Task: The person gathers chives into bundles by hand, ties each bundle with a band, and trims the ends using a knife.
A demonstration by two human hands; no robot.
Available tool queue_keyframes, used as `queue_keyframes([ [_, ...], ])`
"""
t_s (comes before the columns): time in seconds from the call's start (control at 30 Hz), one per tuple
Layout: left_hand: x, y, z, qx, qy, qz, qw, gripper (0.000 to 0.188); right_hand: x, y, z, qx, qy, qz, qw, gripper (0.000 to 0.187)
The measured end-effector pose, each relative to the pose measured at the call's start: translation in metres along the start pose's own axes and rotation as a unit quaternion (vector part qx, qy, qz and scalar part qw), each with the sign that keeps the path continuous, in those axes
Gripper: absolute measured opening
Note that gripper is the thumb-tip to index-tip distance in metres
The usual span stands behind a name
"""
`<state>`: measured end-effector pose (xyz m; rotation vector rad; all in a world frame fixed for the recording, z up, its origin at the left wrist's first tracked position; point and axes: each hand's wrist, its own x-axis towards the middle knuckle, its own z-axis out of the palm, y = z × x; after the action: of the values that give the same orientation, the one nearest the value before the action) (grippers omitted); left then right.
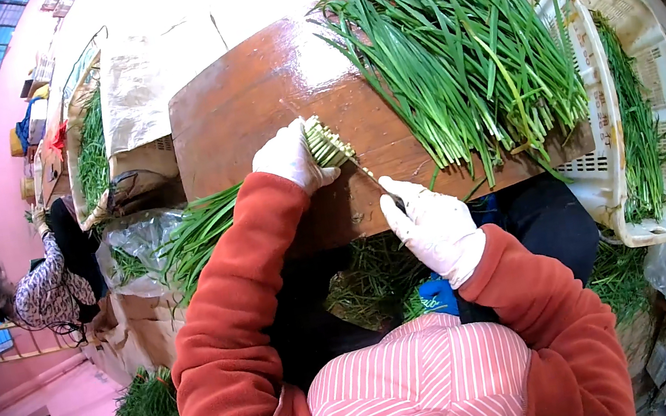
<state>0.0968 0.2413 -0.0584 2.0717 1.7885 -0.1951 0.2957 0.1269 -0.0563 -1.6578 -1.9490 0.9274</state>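
My left hand (293,158), in a white glove, is closed around a bunch of garlic chives (326,144) above the wooden table. The bunch's pale cut ends point right, and its green leaves (202,233) trail out to the left under my forearm. In my right hand (433,225), also gloved in white, is a knife (369,174) gripped by its dark handle. Its narrow blade reaches up-left to the pale ends of the bunch. A large loose pile of garlic chives (470,55) lies on the right half of the table.
The brown wooden table (223,121) has a wet sheen. To the right stands a cream plastic crate (598,122) with greens inside. Another crate of greens (92,155) is at the left. Green clippings (375,280) lie below the table edge. Another person (49,283) works at far left.
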Motion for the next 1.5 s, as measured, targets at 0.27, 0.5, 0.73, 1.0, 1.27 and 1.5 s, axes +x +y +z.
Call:
queue_keyframes([
  [0.27, -0.003, 0.004, -0.006, 0.018, -0.010, -0.020, 1.000, 0.072, -0.002, 0.000, -0.010, 0.034, 0.033, -0.087, 0.995, 0.033],
  [0.5, 0.020, -0.036, 0.040, -0.195, 0.000, 0.023, 0.981, 0.065, -0.008, -0.007, 0.010, -0.075, 0.085, -0.036, 0.993, 0.035],
  [0.73, 0.005, -0.019, 0.022, -0.072, 0.072, 0.069, 0.992, 0.056, -0.007, -0.009, 0.020, -0.115, 0.084, -0.027, 0.989, 0.032],
  [1.0, 0.004, -0.008, 0.011, -0.078, 0.025, 0.023, 0.996, 0.057, 0.024, -0.013, 0.016, -0.055, -0.063, 0.073, 0.994, 0.023],
  [1.27, -0.001, 0.000, 0.002, -0.006, 0.010, -0.014, 1.000, 0.066, 0.032, -0.004, 0.010, -0.012, -0.118, 0.094, 0.988, 0.027],
  [1.5, -0.002, 0.008, -0.004, -0.034, 0.015, -0.012, 0.999, 0.063, 0.069, -0.012, 0.025, 0.005, -0.052, 0.047, 0.998, 0.026],
])
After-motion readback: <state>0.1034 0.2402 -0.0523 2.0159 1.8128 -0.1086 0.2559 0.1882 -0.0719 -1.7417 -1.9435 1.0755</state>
